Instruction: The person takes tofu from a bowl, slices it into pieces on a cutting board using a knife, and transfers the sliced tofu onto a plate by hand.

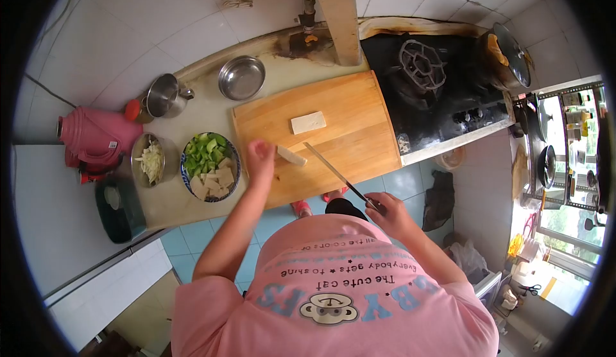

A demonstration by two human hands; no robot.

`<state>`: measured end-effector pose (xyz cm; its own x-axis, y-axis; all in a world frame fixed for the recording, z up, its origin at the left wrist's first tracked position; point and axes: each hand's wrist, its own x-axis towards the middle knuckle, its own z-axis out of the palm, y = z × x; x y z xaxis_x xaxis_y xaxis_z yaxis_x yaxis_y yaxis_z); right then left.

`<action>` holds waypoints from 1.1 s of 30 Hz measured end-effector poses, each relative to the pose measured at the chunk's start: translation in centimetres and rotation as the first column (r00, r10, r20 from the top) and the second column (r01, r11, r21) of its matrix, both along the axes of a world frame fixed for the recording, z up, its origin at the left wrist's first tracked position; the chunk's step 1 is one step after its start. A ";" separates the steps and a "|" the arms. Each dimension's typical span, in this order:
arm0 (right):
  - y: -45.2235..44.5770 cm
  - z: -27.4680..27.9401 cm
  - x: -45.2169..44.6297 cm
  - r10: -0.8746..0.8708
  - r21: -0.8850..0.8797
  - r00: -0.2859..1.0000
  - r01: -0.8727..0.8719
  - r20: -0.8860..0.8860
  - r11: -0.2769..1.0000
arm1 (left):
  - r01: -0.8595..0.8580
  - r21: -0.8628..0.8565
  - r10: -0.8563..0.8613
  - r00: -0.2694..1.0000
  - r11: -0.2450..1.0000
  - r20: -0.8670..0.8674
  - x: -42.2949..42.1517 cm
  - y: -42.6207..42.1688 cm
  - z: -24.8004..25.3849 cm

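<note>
My right hand (387,214) is closed around the dark handle of a kitchen knife. The knife's long, narrow blade (330,168) points up and left over the wooden cutting board (359,110). My left hand (260,158) is at the board's left edge, its fingers blurred and partly hidden. Right beside it lies a thin piece of tofu (292,156); whether the fingers touch it I cannot tell. A larger white block of tofu (308,122) rests farther back on the board.
Left of the board stand a patterned bowl (239,180) with chopped green vegetable and tofu pieces, and a metal bowl (171,158) of pale shreds. An empty metal bowl (242,78) sits behind. A pink thermos (99,135) is far left, a black gas stove (443,116) right.
</note>
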<state>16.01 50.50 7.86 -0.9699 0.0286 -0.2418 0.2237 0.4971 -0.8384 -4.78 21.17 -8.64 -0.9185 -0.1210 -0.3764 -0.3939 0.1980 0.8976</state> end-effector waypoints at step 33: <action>-3.2 -1.0 -6.5 0.206 -0.003 0.976 -0.206 0.071 0.978 | -0.209 0.280 0.124 0.948 0.937 0.293 4.1 3.6 -0.6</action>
